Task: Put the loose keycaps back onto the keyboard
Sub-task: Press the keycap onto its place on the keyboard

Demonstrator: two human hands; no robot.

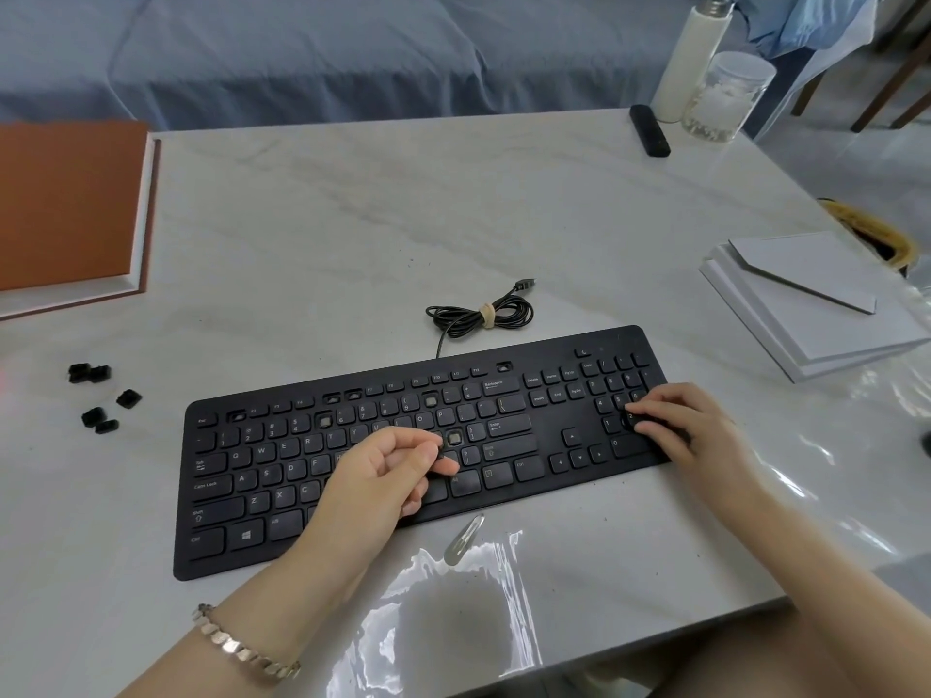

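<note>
The pale table point(352, 234) carries the black keyboard point(413, 445) square in front of the person, within easy reach of both arms. Its cable point(478, 314) lies coiled and tied behind it, probably so that it cannot drag.

The right hand point(665, 425) sits on the number pad with bent fingers pressing down, apparently to stop the board from sliding. Whether the thumb hooks the edge I cannot tell.

The left hand point(388, 476) hovers over the letter rows. Its thumb and forefinger pinch what looks like 1 small dark keycap point(442, 451), held by the tips so that it can be lined up.

About 5 loose keycaps point(100, 398) wait in a cluster on the table, well to the left of the keyboard.

The nearest open socket point(454, 438) is just beside the pinched cap and is likely its seat. At least 2 more gaps show in the rows above.
</note>
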